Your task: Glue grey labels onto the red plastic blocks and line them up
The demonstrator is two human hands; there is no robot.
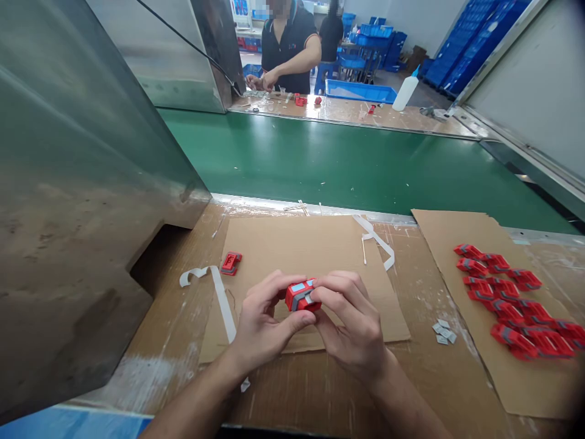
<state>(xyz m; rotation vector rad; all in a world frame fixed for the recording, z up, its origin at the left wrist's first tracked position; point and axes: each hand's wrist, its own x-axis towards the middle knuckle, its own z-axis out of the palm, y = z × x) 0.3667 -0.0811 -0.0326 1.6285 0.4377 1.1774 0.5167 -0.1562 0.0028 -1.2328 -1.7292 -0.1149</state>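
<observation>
A small red and grey plastic part with pale blue panels is held up over the middle of a cardboard sheet. My left hand grips its left side between fingers and thumb. From the right, my right hand is closed on the same part, its fingertips against a small pale square piece at the part's face. The right thumb is mostly hidden. Left of my hands, another red and grey plastic part lies on the cardboard.
Several red and grey parts lie on a second cardboard sheet at right, with small grey squares beside it. White tape strips and cotton swabs lie around. A metal housing stands left; beyond the green belt, a person works.
</observation>
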